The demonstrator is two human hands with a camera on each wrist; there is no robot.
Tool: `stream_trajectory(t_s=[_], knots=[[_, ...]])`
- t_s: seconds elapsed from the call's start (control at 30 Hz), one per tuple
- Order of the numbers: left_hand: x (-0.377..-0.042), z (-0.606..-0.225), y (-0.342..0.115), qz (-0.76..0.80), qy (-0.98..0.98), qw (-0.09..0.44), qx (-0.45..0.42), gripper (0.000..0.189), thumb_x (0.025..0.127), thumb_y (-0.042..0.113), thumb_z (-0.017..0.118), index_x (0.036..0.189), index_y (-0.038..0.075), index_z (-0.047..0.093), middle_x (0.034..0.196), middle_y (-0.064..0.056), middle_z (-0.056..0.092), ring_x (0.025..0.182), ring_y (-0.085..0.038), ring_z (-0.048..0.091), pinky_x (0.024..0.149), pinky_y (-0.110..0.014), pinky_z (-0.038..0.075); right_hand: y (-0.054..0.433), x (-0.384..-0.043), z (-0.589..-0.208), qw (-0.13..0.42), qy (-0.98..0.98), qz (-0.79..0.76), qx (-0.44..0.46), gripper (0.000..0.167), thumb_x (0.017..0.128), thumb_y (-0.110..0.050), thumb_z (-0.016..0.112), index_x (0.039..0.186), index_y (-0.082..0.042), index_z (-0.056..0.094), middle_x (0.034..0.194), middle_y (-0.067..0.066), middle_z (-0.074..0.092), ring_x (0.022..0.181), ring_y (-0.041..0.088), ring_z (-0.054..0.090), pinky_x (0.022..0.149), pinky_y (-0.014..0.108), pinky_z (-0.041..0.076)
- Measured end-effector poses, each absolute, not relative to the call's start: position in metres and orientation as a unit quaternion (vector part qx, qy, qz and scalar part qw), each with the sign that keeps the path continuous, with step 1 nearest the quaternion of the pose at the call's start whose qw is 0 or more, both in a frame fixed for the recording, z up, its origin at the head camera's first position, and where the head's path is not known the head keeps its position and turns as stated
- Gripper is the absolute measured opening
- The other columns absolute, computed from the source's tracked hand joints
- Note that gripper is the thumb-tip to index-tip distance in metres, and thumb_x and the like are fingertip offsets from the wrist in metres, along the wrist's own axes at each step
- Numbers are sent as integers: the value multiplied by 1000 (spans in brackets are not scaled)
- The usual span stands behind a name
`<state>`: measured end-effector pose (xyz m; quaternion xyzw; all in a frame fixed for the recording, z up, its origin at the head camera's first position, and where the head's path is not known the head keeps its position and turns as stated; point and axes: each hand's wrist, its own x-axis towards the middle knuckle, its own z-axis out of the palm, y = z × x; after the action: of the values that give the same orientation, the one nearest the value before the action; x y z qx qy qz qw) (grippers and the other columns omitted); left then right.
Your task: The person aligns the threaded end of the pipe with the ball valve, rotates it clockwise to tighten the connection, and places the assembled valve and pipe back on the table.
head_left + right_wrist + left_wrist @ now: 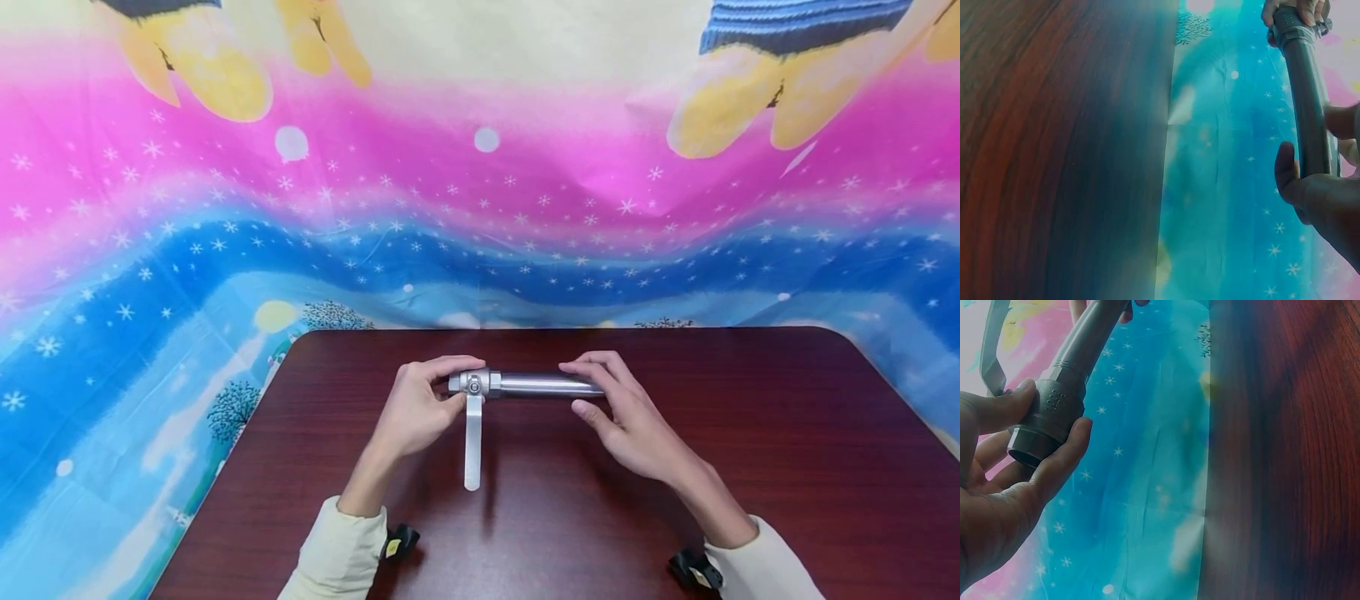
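Note:
A metal ball valve (475, 382) with a long flat lever handle (472, 446) is joined to a shiny steel pipe (543, 384), both held up over the table. My left hand (420, 408) grips the valve body (1054, 409) between thumb and fingers at its left end. The lever points toward me. Around the pipe's right end, my right hand (630, 417) is spread loosely. In the right wrist view, a finger (1285, 165) stands apart from the pipe (1307, 106), while the thumb lies at its other side; contact there is hard to tell. The pipe's far end is hidden by the right hand.
A dark red-brown wooden table (322, 517) lies below the hands. Behind and beside it hangs a printed pink and blue cloth (420, 225) with snowflakes. Black wrist cameras (401, 542) are strapped at both pale sleeves (341, 546).

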<state>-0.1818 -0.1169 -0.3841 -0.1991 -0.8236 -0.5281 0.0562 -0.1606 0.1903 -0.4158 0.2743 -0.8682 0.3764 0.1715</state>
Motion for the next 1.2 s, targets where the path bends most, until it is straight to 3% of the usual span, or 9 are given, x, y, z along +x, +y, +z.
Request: stream_trajectory(t_s=[0.1,0.37,0.87,1.2], knots=[[-182,-384,-117,-532,-822,52,-194,47,85,-12,70,124,11,81,120,-8,80,86,-17,66,72,-28,57,190,-160,-416,180,-868,372,276,56,94,9,72,142,-18,64,140,6,51,110,14,51,80,26,45],[-182,-385,-117,-527,-824,59,-201,46,85,-12,71,124,11,81,115,-8,80,80,-14,64,67,-26,54,190,-161,-415,186,-865,380,271,54,90,12,75,134,-18,68,130,0,57,108,10,54,84,19,45],[-180,-383,-117,-530,-823,55,-198,46,84,-12,71,123,12,81,114,-8,80,77,-15,63,62,-21,48,192,-162,-415,176,-866,381,273,51,95,7,71,138,-21,69,131,-3,62,106,9,56,85,18,43],[-180,-384,-117,-530,-823,58,-198,46,84,-12,72,123,10,81,118,-8,80,80,-15,64,65,-21,51,191,-161,-415,172,-866,381,275,51,99,4,68,142,-22,66,132,-3,62,107,8,56,87,21,43]])
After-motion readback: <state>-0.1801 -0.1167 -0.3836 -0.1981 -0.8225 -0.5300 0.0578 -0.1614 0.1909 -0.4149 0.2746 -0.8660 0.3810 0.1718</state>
